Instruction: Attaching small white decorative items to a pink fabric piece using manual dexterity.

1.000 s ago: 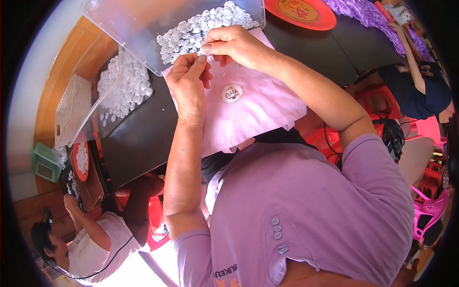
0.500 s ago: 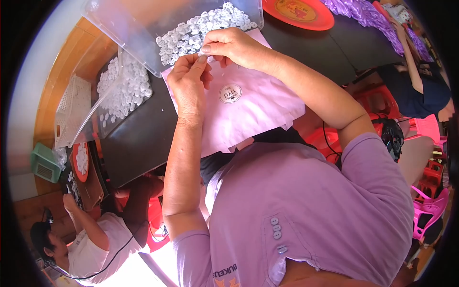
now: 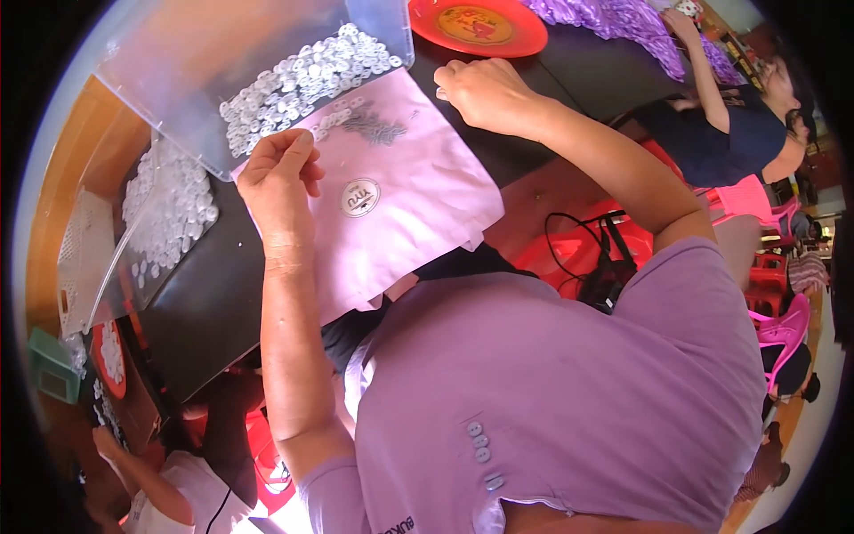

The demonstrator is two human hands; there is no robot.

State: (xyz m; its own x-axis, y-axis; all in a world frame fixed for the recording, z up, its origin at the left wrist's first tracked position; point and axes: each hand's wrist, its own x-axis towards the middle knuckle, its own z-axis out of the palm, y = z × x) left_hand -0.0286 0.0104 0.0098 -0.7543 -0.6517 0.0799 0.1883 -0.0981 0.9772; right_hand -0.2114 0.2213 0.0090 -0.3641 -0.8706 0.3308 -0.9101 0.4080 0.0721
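My left hand (image 3: pixel 283 173) is over the left edge of a pink cloth bag (image 3: pixel 418 169), thumb pressed to the curled fingers; whatever it pinches is too small or hidden to name. Off the bag's right side, over the dark table, my right hand (image 3: pixel 485 96) has its fingers drawn together, and anything inside them is hidden. A pile of small grey pins or wires (image 3: pixel 378 129) lies on the bag, with a few white round pieces (image 3: pixel 336 117) beside it. Behind the bag, a clear plastic box (image 3: pixel 165 107) holds many white button-like discs (image 3: pixel 302 84).
A second clear tub of white pieces (image 3: pixel 173 200) stands at left. The red plate (image 3: pixel 480 25) and shiny purple material (image 3: pixel 605 27) lie on the dark table (image 3: pixel 209 311). Co-workers sit at lower left (image 3: pixel 182 485) and upper right (image 3: pixel 729 133).
My hands were together above the bag; now the right has moved away to the right. The grey pile and white pieces on the bag have come into view. The whole view has shifted.
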